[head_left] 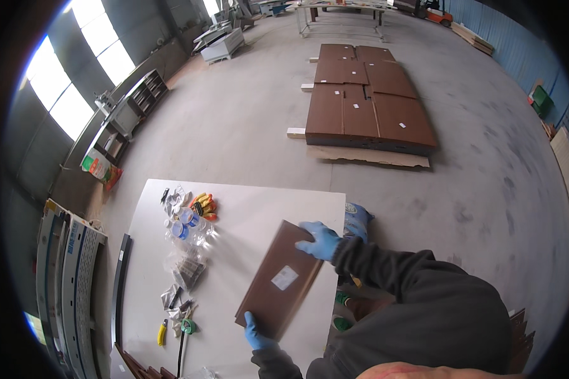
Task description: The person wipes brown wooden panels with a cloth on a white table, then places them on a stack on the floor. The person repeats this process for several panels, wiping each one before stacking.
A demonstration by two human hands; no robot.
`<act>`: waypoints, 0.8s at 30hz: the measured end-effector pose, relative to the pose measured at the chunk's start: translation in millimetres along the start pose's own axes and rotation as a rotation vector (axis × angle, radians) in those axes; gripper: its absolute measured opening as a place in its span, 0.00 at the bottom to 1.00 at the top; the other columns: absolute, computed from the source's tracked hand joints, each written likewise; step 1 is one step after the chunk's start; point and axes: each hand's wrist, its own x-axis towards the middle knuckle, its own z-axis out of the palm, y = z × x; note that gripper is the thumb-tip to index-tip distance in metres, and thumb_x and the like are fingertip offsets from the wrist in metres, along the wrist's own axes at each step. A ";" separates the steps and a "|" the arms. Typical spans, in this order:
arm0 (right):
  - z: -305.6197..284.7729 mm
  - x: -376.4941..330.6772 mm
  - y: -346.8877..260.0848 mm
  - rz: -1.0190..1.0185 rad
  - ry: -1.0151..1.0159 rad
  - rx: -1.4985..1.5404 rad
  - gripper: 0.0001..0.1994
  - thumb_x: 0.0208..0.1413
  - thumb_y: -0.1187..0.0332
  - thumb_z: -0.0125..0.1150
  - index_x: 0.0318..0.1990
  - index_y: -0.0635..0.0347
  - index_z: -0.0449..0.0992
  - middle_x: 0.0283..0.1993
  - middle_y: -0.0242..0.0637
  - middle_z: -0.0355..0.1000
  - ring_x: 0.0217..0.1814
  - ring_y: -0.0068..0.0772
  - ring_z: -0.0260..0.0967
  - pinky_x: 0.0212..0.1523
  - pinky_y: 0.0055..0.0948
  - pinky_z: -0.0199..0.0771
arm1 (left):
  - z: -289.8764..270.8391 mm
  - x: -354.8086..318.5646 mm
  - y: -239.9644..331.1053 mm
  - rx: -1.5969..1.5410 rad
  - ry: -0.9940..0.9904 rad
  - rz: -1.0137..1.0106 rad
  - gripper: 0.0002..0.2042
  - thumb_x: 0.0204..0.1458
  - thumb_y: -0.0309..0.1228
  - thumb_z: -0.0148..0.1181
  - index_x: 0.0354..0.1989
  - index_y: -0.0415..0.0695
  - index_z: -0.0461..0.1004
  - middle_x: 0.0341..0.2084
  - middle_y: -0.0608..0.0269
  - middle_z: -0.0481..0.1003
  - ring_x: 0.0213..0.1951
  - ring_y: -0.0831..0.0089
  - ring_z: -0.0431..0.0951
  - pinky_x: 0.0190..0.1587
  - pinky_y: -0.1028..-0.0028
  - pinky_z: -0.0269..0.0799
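Note:
A brown rectangular panel [264,298] with a white label [284,278] is held at a slant over the white tabletop [234,221]. My left hand [257,332], in a blue glove, grips its near left end, with the thumb over the edge. At the far right corner my right hand [321,241], also gloved in blue, is closed on the same panel. Both hands' remaining fingers are partly hidden by the panel or blurred. Left of it on the table lie a yellow utility knife [162,333], a green tape roll [188,326] and clear plastic bottles [182,226].
Red and yellow items [205,206] and crumpled plastic bags [186,268] share the table's left part. A dark bar [121,271] runs along the left edge. Beyond, large brown panels [385,101] are stacked on the floor. A blue sack [356,220] stands by the table's right side.

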 end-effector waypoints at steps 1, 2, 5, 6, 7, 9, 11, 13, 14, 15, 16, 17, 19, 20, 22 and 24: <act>-7.2 -19.9 18.8 0.023 -0.005 0.074 0.32 0.60 0.56 0.69 0.67 0.66 0.71 0.61 0.59 0.74 0.63 0.55 0.73 0.65 0.45 0.72 | 5.7 -10.5 -3.4 0.000 -0.049 -0.037 0.27 0.69 0.45 0.58 0.67 0.36 0.70 0.58 0.53 0.76 0.55 0.63 0.79 0.60 0.63 0.75; -13.5 -38.6 37.3 -0.039 0.040 0.097 0.30 0.62 0.57 0.67 0.66 0.66 0.71 0.60 0.59 0.74 0.64 0.55 0.73 0.65 0.44 0.72 | 12.8 -19.1 -8.2 0.075 -0.021 -0.023 0.26 0.69 0.44 0.58 0.68 0.38 0.68 0.57 0.52 0.76 0.56 0.61 0.78 0.60 0.61 0.76; -39.5 -84.0 82.5 -0.068 0.103 -0.068 0.26 0.65 0.59 0.63 0.66 0.64 0.71 0.59 0.58 0.76 0.63 0.56 0.73 0.65 0.43 0.72 | 37.4 -43.2 -21.4 0.139 -0.102 -0.015 0.26 0.70 0.42 0.55 0.71 0.41 0.64 0.55 0.52 0.77 0.54 0.58 0.79 0.56 0.56 0.78; -49.0 -95.7 92.2 -0.077 0.125 -0.053 0.26 0.65 0.60 0.63 0.67 0.63 0.71 0.60 0.58 0.76 0.63 0.56 0.74 0.66 0.43 0.71 | 46.7 -47.5 -23.5 0.164 -0.108 -0.073 0.26 0.70 0.42 0.55 0.70 0.41 0.64 0.55 0.52 0.77 0.53 0.58 0.79 0.55 0.57 0.78; -59.6 -105.4 99.0 -0.101 0.191 -0.048 0.26 0.65 0.61 0.62 0.67 0.64 0.71 0.60 0.58 0.75 0.64 0.56 0.73 0.66 0.44 0.71 | 58.2 -50.7 -25.7 0.192 -0.115 -0.131 0.26 0.70 0.42 0.55 0.70 0.41 0.64 0.54 0.52 0.77 0.52 0.58 0.80 0.54 0.57 0.79; -84.8 -121.7 108.2 -0.068 0.301 -0.026 0.27 0.64 0.63 0.62 0.67 0.67 0.70 0.62 0.57 0.75 0.65 0.56 0.72 0.68 0.46 0.69 | 85.5 -55.5 -32.8 0.441 -0.188 -0.108 0.25 0.69 0.43 0.55 0.68 0.40 0.66 0.53 0.52 0.78 0.50 0.59 0.81 0.52 0.58 0.79; -121.3 -140.6 119.5 -0.091 0.306 0.033 0.26 0.66 0.64 0.61 0.69 0.65 0.69 0.63 0.57 0.74 0.65 0.56 0.72 0.68 0.44 0.70 | 117.5 -62.1 -46.7 0.412 -0.174 -0.113 0.24 0.68 0.44 0.55 0.65 0.39 0.69 0.51 0.52 0.78 0.48 0.61 0.82 0.50 0.60 0.80; -166.3 -160.1 138.4 -0.125 0.321 0.081 0.28 0.67 0.65 0.61 0.71 0.66 0.66 0.65 0.53 0.73 0.67 0.50 0.72 0.68 0.40 0.70 | 155.3 -66.7 -71.4 0.290 -0.202 -0.106 0.25 0.69 0.47 0.55 0.62 0.39 0.70 0.51 0.52 0.79 0.47 0.62 0.83 0.49 0.61 0.81; -190.7 -164.1 151.0 -0.038 0.305 0.213 0.28 0.68 0.65 0.61 0.71 0.66 0.66 0.65 0.51 0.73 0.67 0.47 0.72 0.68 0.39 0.70 | 172.4 -68.0 -84.4 0.314 -0.190 -0.148 0.25 0.69 0.48 0.55 0.63 0.38 0.70 0.51 0.52 0.79 0.48 0.62 0.83 0.49 0.61 0.81; -217.2 -170.5 167.0 -0.024 0.310 0.348 0.28 0.69 0.64 0.61 0.72 0.66 0.66 0.65 0.50 0.74 0.67 0.44 0.72 0.67 0.37 0.71 | 190.9 -64.9 -100.0 0.316 -0.228 -0.156 0.26 0.68 0.48 0.55 0.63 0.38 0.70 0.50 0.51 0.80 0.48 0.61 0.83 0.50 0.61 0.81; -244.3 -179.5 185.0 -0.070 0.321 0.486 0.28 0.69 0.64 0.61 0.72 0.65 0.66 0.65 0.48 0.74 0.67 0.42 0.72 0.66 0.36 0.72 | 208.5 -62.2 -117.4 0.306 -0.287 -0.150 0.27 0.68 0.49 0.56 0.63 0.38 0.70 0.50 0.51 0.80 0.48 0.61 0.83 0.50 0.61 0.81; -272.0 -180.3 203.8 0.025 0.365 0.554 0.30 0.72 0.58 0.60 0.75 0.62 0.62 0.66 0.45 0.73 0.68 0.39 0.71 0.66 0.36 0.73 | 226.9 -60.5 -138.7 0.293 -0.331 -0.142 0.27 0.69 0.48 0.55 0.65 0.37 0.68 0.50 0.51 0.80 0.48 0.61 0.83 0.49 0.62 0.81; -319.0 -206.9 241.1 0.015 0.422 0.964 0.34 0.70 0.51 0.61 0.74 0.62 0.62 0.68 0.45 0.71 0.69 0.42 0.71 0.66 0.43 0.74 | 267.3 -55.8 -183.1 0.650 -0.518 0.031 0.29 0.71 0.49 0.53 0.69 0.37 0.66 0.58 0.52 0.76 0.56 0.60 0.79 0.59 0.59 0.76; -339.3 -221.0 257.6 -0.001 0.438 1.176 0.36 0.69 0.48 0.62 0.74 0.61 0.61 0.69 0.46 0.70 0.69 0.44 0.71 0.67 0.47 0.74 | 290.9 -54.8 -207.3 0.701 -0.574 0.053 0.30 0.71 0.50 0.52 0.69 0.37 0.66 0.59 0.52 0.76 0.57 0.59 0.78 0.61 0.58 0.75; -372.3 -236.8 282.0 0.084 0.287 1.257 0.39 0.67 0.43 0.61 0.76 0.59 0.58 0.70 0.44 0.69 0.69 0.46 0.70 0.68 0.52 0.74 | 344.3 -59.6 -248.8 0.540 -0.694 0.067 0.30 0.72 0.50 0.51 0.71 0.36 0.65 0.63 0.53 0.74 0.61 0.58 0.76 0.65 0.57 0.73; -390.0 -250.1 294.0 0.131 0.216 1.181 0.38 0.68 0.44 0.60 0.75 0.59 0.59 0.70 0.44 0.69 0.70 0.47 0.70 0.69 0.54 0.73 | 397.1 -78.9 -285.8 0.279 -0.667 -0.136 0.30 0.72 0.50 0.51 0.71 0.36 0.65 0.62 0.52 0.74 0.60 0.59 0.77 0.64 0.58 0.74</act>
